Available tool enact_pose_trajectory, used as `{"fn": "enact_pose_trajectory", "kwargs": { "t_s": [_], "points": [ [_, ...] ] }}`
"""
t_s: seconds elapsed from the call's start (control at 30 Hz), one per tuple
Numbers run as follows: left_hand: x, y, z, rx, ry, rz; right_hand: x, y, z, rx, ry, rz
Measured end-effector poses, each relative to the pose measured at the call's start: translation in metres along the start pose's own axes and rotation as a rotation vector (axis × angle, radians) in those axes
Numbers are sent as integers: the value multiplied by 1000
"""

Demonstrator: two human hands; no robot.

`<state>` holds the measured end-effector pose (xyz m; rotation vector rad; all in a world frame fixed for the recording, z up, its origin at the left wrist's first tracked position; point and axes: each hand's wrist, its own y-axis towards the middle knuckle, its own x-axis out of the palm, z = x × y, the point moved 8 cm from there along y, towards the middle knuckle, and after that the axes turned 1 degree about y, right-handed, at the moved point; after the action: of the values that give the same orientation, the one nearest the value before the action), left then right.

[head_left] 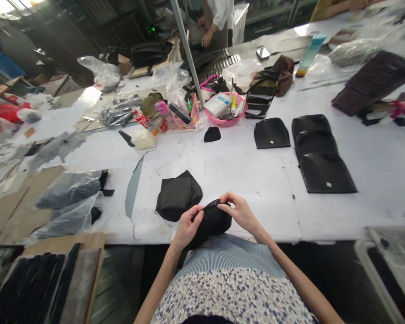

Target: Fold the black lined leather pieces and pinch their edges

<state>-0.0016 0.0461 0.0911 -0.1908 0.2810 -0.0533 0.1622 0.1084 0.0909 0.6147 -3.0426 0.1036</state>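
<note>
- Well left of the hands, clear, crinkled plastic bags (pixel 69 191) are seen with black pieces inside.
- Just beside the left hand, a folded, matte black fabric piece (pixel 175 195) is laid, angular at its far corner.
- By the left hand (pixel 188 227), the near-left part of a soft, dark, rounded black fabric item (pixel 211 221) is grasped between thumb and fingers.
- The item is held between and below both hands at the white table's (pixel 243 180) near edge, its long axis slanted from near-left to far-right; neither hand is clearly nearer.
- By the right hand (pixel 240 211), its far rim is pinched.
- Beyond and right, smooth, glossy black round-cornered panels (pixel 272 135) are laid flat.
</note>
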Motion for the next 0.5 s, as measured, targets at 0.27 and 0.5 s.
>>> {"fn": "enact_pose_trajectory", "kwargs": {
  "t_s": [0.27, 0.5],
  "points": [
    [0, -1, 17, 86, 171, 29, 6, -4, -4, -13, -58, 12],
    [15, -2, 24, 109, 259, 146, 15, -8, -6, -60, -178, -25]
  ]
}}
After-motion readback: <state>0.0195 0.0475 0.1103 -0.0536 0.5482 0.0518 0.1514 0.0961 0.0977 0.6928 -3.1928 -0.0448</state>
